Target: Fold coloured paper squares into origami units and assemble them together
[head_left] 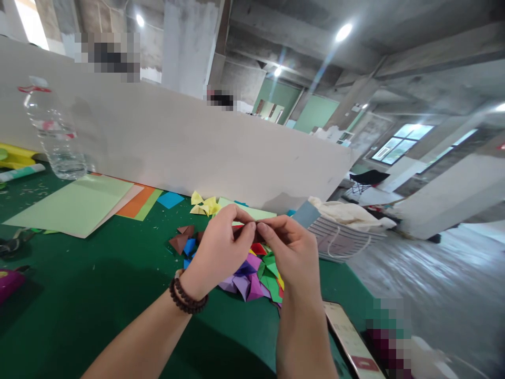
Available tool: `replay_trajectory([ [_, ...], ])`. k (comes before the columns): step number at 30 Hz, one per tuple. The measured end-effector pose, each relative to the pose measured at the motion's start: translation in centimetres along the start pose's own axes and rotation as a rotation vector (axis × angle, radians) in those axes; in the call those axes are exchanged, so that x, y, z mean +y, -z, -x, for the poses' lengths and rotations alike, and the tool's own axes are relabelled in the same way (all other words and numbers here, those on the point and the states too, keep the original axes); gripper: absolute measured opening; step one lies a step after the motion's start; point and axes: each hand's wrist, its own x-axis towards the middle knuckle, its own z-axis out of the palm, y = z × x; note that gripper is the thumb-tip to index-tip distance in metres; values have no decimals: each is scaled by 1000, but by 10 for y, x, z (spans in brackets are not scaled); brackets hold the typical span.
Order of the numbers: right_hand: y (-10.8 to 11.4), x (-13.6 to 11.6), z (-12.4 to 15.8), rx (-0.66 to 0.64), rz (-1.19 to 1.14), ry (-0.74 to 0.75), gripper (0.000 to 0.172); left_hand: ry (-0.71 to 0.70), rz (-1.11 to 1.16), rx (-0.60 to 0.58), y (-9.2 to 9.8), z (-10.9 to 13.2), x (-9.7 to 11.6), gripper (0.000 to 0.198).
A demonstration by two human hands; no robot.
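Note:
My left hand (219, 252) and my right hand (286, 252) meet above the table, their fingertips pinching a small piece of paper (251, 227), mostly hidden by my fingers. Its colour is hard to tell. Just past my right hand, a slate-blue paper square (305, 215) sticks up, and a pale green paper strip (252, 211) lies behind my fingers. Under my hands is a heap of folded origami pieces (256, 276) in purple, green and red. Brown and blue folded pieces (179, 241) lie left of it, with yellow ones (203, 205) farther back.
The green-topped table (98, 300) holds stacked coloured paper sheets (74, 205) and a clear plastic bottle (55, 137) by a white partition (177, 142). A phone (349, 337) lies at the front edge. A striped basket (339, 239) stands beyond the table's right edge.

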Motion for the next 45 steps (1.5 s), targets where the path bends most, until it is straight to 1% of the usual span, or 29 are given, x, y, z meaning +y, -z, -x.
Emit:
replay_trajectory([
  [6,-5,-3,0,3,-1,-6,19,17,40,16,2,-1,-5,8],
  [10,-5,-1,-1,12,-42,-26,20,88,232,2,1,-4,-5,11],
  [12,-4,0,-2,30,-44,-34,20,136,345,-10,2,-5,-4,18],
  [14,-3,1,-2,49,-31,-31,20,163,402,-3,3,-6,-4,25],
  [16,-2,2,-2,52,-21,-22,20,166,378,-4,4,-6,-3,24],
  [20,-3,0,-1,37,7,-11,20,114,198,-28,6,-6,-2,13],
  [24,-7,-2,0,43,17,-12,20,13,71,43,7,-5,-3,12],
  [26,-8,-2,0,29,-44,-31,19,2,76,60,6,-4,-2,11],
  [29,-7,0,-2,9,-223,-99,20,53,197,3,6,-2,1,17],
  [32,-7,2,-6,44,-379,-151,24,83,284,-44,7,-2,6,22],
  [34,-6,4,-8,69,-399,-156,26,108,277,-62,9,-2,8,22],
  [37,-7,5,-8,101,-307,-133,26,160,271,-111,10,-2,7,26],
  [42,-13,2,-6,180,4,-8,31,171,383,-190,4,-2,5,30],
  [45,-16,-1,-5,234,160,82,30,163,474,-185,0,-2,4,30],
])
